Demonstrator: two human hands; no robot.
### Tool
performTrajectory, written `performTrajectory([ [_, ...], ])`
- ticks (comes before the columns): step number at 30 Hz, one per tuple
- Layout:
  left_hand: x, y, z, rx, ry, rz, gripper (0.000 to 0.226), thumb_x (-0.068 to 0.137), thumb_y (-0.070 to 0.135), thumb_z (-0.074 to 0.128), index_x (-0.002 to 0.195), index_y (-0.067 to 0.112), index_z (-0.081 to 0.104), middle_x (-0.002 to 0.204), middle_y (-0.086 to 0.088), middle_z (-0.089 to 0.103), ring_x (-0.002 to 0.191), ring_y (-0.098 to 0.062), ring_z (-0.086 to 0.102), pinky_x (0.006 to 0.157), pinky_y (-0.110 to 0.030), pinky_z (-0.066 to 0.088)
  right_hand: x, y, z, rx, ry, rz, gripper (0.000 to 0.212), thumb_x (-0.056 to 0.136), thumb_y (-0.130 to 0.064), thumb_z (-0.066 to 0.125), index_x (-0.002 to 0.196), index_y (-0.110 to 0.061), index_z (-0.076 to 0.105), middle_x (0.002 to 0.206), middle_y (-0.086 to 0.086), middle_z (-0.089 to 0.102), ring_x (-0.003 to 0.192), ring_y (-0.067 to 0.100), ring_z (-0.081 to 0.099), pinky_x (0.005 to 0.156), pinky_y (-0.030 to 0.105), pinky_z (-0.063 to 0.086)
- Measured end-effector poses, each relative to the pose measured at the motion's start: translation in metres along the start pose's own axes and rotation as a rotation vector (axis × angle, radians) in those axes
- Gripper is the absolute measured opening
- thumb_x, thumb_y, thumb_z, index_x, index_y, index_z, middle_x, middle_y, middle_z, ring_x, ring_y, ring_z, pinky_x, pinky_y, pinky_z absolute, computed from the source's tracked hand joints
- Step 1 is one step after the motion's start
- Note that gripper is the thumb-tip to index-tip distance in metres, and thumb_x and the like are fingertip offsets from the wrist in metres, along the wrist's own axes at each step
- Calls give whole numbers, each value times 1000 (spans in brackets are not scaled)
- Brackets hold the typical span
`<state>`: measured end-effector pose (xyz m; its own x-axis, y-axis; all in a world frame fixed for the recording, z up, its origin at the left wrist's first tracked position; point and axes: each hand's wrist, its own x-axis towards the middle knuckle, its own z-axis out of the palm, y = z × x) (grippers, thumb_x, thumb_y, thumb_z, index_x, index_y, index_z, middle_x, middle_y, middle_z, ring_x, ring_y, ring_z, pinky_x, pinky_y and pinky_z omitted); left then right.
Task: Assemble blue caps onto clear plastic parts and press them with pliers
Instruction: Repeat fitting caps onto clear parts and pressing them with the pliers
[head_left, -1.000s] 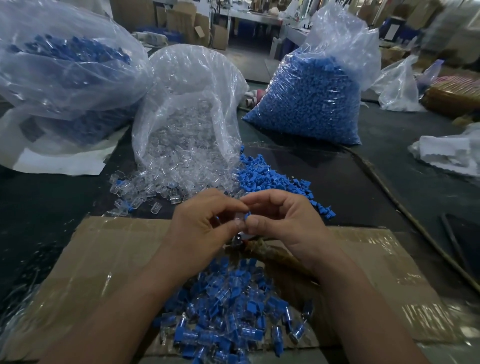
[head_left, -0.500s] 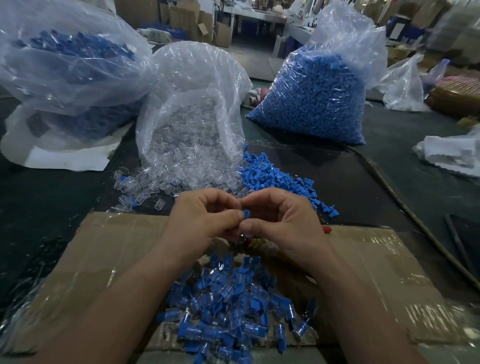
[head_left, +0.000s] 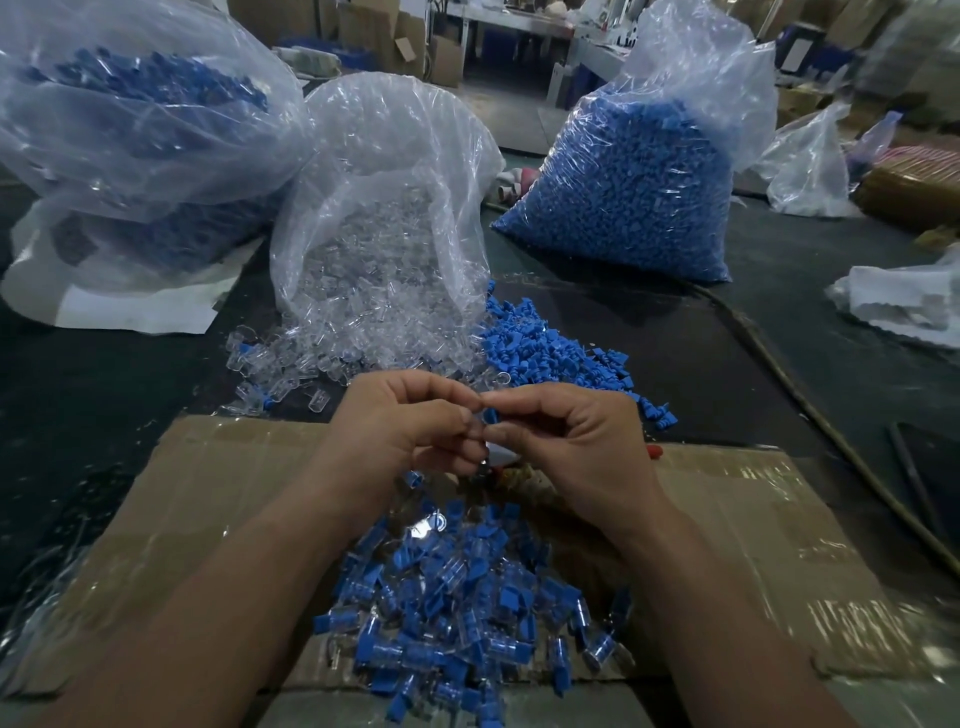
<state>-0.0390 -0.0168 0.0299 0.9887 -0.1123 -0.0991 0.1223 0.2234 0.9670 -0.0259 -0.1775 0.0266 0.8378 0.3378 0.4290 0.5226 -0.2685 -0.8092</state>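
A heap of finished clear plastic parts with blue caps (head_left: 457, 613) lies on the near part of a flattened brown cardboard sheet (head_left: 753, 545). Above the sheet's far edge both forearms reach forward and the hands meet fingertip to fingertip. The left hand (head_left: 395, 436) and right hand (head_left: 576, 447), fingers curled, together pinch one small blue cap (head_left: 491, 415); whether a clear part is held with it cannot be told. Beyond the sheet, loose clear plastic parts (head_left: 270, 358) spill from a crinkled transparent bag (head_left: 384, 156), with loose blue caps (head_left: 540, 348) alongside.
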Motion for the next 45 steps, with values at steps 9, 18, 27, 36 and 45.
performTrajectory([
  [9, 1, -2, 0, 18, -33, 6, 5, 66, -1, 62, 69, 3, 65, 56, -14, 64, 46, -19, 62, 43, -22, 51, 0, 0, -2, -195, 36, -175, 30, 71, -10, 70, 99, -16, 65, 86, -10, 64, 82, 0, 63, 72, 11, 51],
  [18, 0, -3, -1, 23, -47, 13, 7, 66, -1, 63, 65, 6, 67, 57, -15, 64, 47, -20, 63, 44, -22, 51, -1, 2, -2, -224, 50, -185, 25, 70, -11, 70, 94, -7, 70, 84, -10, 62, 80, -1, 61, 70, 9, 50],
  [27, 0, -2, 1, 19, -60, -3, 3, 56, 8, 68, 59, 9, 69, 57, -14, 65, 46, -19, 62, 44, -23, 51, -1, -2, -3, -230, 20, -187, 24, 68, -10, 71, 90, -1, 71, 83, -4, 65, 82, 8, 64, 72, 13, 52],
  [36, -2, -1, 1, 61, -51, 10, 7, 57, 3, 68, 59, 10, 68, 56, -12, 65, 46, -16, 61, 44, -22, 51, -1, 0, -3, -247, 8, -198, 24, 67, -11, 72, 89, -1, 71, 82, 5, 71, 82, 10, 64, 73, 15, 53],
  [45, -2, 2, 0, 13, -18, 39, 6, 62, 0, 65, 63, 6, 64, 57, -10, 63, 47, -16, 59, 44, -19, 48, 1, -3, -19, -172, -24, 91, 14, 67, -33, 72, 76, -39, 63, 70, -22, 66, 73, -2, 63, 67, 9, 49],
])
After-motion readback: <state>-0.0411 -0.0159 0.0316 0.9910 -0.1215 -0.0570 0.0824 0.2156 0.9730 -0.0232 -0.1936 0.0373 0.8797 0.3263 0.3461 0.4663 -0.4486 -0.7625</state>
